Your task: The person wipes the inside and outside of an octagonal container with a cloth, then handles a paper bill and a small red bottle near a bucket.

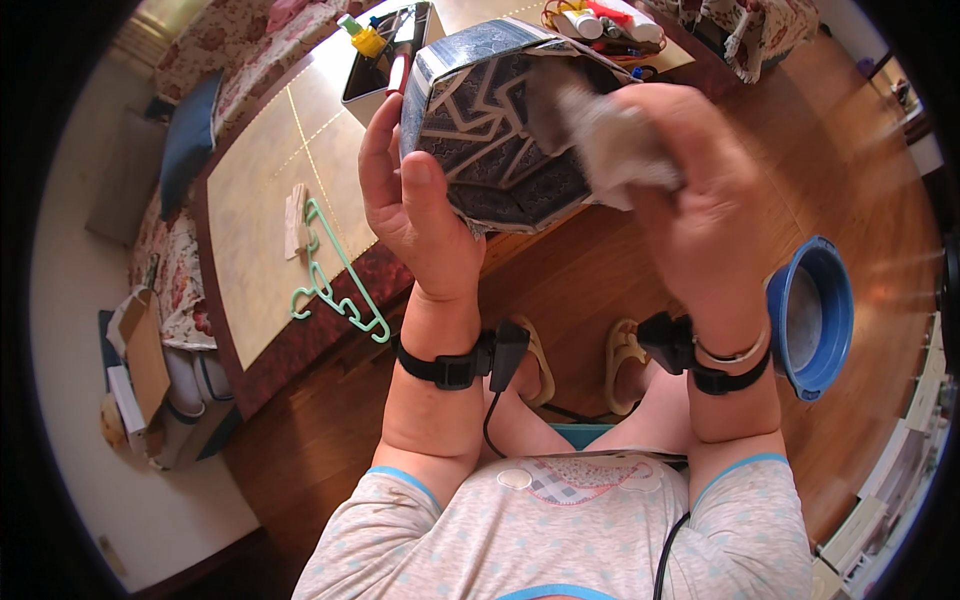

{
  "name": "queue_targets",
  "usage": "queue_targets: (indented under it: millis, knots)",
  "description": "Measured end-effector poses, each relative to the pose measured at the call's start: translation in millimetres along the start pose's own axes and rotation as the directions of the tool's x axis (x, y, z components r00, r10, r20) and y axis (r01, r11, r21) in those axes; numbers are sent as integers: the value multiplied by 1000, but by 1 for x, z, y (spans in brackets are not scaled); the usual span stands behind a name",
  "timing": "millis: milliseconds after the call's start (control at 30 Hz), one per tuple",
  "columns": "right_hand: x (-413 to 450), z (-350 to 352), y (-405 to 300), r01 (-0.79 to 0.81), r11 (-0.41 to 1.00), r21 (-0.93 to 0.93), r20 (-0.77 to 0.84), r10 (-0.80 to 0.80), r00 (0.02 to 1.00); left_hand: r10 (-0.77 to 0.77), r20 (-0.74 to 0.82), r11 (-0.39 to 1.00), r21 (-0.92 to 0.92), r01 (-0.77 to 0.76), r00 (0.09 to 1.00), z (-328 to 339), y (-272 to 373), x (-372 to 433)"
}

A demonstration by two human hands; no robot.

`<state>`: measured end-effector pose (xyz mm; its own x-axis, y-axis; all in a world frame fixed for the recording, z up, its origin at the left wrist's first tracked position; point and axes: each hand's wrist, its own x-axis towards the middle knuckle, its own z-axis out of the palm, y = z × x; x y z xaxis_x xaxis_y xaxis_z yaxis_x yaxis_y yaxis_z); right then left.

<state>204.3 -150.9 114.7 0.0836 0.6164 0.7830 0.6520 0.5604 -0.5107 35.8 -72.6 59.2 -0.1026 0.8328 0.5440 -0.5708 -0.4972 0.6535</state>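
My left hand point(424, 202) grips the near left side of a many-sided box point(517, 187), its thumb over the rim and its fingers along the outer wall. Dark blue patterned panels with pale strips line the box, whose open mouth tilts towards me. Bunched in my right hand point(701, 180) is a greyish-white cloth point(619, 146), blurred by motion, held at the right part of the mouth. My right hand and the cloth hide that side of the box. Each wrist wears a black strap with a small device.
On the table point(255, 172) lie a green plastic hanger point(349, 281) and a crumpled pale strip point(295, 221). Behind the box stand an organizer with tools point(375, 97) and a basket of small items point(622, 49). A blue plastic basin point(814, 319) is at right on the wooden floor.
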Motion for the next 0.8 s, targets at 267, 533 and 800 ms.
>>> queue_targets:
  millis: [267,533,800]
  knots:
    - [-37,50,9,244,959,-140,462,-155,873,9,-83,990,144,3,996,0,0,-2]
    - [-28,51,22,285,947,-147,501,-178,847,-95,-234,995,-3,97,968,1,7,7]
    - [-23,45,16,163,982,92,356,-185,916,-141,-300,990,-39,135,943,-1,10,11]
